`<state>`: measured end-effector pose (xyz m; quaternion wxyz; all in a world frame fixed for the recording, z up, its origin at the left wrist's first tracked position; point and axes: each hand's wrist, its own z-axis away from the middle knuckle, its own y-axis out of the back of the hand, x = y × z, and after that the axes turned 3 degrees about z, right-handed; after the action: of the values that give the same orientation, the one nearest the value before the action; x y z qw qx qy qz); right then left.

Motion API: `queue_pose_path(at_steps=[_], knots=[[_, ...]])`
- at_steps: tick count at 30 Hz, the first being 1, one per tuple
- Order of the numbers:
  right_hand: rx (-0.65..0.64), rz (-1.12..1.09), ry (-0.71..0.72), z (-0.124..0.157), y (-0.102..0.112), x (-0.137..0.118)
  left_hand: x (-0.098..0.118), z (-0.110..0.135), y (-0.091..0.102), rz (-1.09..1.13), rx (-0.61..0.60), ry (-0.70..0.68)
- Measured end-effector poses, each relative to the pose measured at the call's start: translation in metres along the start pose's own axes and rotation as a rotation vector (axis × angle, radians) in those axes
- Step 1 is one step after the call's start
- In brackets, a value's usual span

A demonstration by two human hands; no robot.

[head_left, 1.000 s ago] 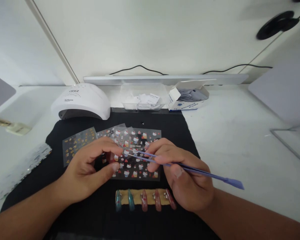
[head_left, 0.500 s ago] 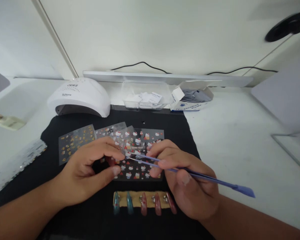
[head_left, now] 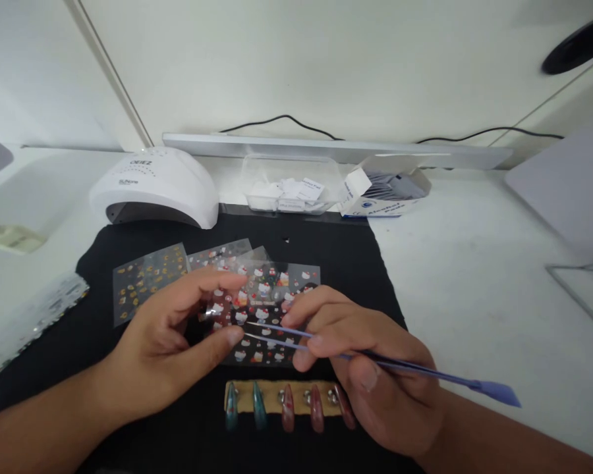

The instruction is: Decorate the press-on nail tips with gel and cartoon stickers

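Note:
My left hand [head_left: 172, 342] holds the left side of a clear sticker sheet [head_left: 264, 342] printed with small red-and-white cat figures. Its thumb lies over the sheet, the index finger arches above, and the other fingers are partly hidden, showing faintly through the film. In my right hand [head_left: 370, 368] is a pair of purple tweezers [head_left: 439, 375], their slim tips slightly apart over the sheet near my left thumb. I cannot make out anything between the tips. Below, a tan strip [head_left: 271, 399] carries several false nails, teal ones [head_left: 258, 408] at left and pinkish ones [head_left: 316, 408] at right.
More sticker sheets [head_left: 151, 273] lie behind my left hand on the black mat [head_left: 321, 234]. Along the back stand a white nail lamp [head_left: 163, 178], a clear tray [head_left: 321, 209] of small packets and a box of alcohol pads [head_left: 375, 209]. A bottle [head_left: 17, 238] is at far left.
The sticker sheet has shifted slightly toward me. The tweezer tips have moved down and left, closer to my left thumb. My left index finger has lifted away from the thumb.

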<state>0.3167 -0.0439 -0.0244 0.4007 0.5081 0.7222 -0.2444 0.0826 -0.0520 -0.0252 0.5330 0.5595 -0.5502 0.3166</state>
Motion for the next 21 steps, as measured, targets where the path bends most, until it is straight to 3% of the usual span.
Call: queue_pose_path(at_steps=[7,13,21], knots=[[-0.005,-0.052,-0.106,0.002,-0.001,-0.007,0.011,-0.004,-0.009,0.084,0.058,0.023],[0.014,-0.064,-0.035,-0.002,0.000,-0.005,0.018,-0.003,-0.008,0.000,0.086,0.077],[0.086,-0.098,-0.062,-0.002,-0.002,-0.006,0.023,-0.005,-0.006,-0.004,0.084,0.123]])
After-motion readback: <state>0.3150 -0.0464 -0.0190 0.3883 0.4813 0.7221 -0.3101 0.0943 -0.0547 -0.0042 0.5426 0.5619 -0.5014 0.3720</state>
